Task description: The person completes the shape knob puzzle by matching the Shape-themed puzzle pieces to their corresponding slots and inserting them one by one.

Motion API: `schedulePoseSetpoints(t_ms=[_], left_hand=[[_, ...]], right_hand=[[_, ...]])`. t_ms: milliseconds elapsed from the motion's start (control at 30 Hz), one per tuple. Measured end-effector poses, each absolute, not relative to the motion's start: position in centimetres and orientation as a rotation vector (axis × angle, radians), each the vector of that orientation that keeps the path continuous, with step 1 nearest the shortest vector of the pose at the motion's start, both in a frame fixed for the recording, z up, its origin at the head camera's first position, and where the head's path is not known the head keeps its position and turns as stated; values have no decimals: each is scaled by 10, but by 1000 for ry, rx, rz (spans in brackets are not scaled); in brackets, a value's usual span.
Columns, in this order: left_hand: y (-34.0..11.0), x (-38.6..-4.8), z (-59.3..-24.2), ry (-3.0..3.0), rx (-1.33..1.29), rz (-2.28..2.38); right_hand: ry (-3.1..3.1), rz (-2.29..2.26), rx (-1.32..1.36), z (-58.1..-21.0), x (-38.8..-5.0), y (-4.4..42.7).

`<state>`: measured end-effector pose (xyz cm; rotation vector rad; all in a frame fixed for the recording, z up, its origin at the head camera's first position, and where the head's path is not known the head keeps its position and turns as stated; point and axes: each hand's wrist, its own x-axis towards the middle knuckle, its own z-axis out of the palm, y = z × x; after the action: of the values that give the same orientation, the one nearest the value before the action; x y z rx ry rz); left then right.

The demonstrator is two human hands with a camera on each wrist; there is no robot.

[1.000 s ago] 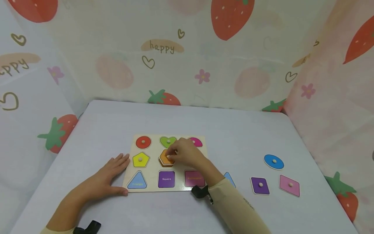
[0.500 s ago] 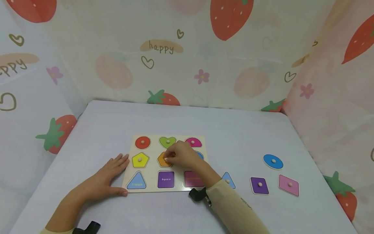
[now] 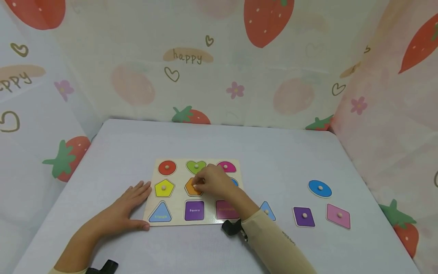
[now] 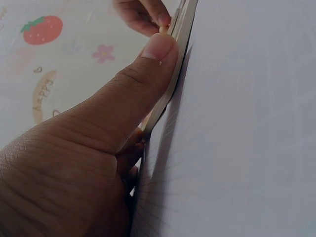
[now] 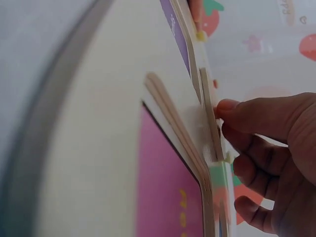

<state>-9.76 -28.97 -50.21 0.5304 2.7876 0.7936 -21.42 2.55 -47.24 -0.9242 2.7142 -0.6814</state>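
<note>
A wooden peg puzzle board (image 3: 178, 202) lies on the table. My right hand (image 3: 215, 182) pinches the knob of the orange hexagon piece (image 3: 189, 187) over the middle slot of the board; the hand covers part of that piece. In the right wrist view, thumb and forefinger meet at the knob, and the edge of the hexagon piece (image 5: 211, 116) stands proud of the board. My left hand (image 3: 124, 207) rests at the board's left edge with fingers spread and straight. Its thumb (image 4: 148, 64) lies along the board's edge in the left wrist view.
Red circle (image 3: 167, 167), green heart (image 3: 195, 166), magenta semicircle (image 3: 227, 166) and yellow pentagon (image 3: 164, 188) pieces sit in the board. Loose on the table to the right are a blue triangle (image 3: 268, 211), purple square (image 3: 303, 217), blue oval (image 3: 319, 188) and pink parallelogram-looking piece (image 3: 338, 216).
One second ago the hexagon piece sat visibly raised and offset from its slot; it has dropped into line with the slot, the right hand shifting slightly left. The left hand stays put.
</note>
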Motion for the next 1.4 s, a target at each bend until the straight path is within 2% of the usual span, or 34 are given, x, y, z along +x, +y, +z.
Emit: schedulePoseSetpoints(t_ms=[867,1400], left_hand=[[-289,-96,-498,2787,548,800],[-288,-98,-499,2787,510,801]], right_hand=[[2681,-732,-876,-469,-210,25],[2735,-638,-940,-455,-210,35]])
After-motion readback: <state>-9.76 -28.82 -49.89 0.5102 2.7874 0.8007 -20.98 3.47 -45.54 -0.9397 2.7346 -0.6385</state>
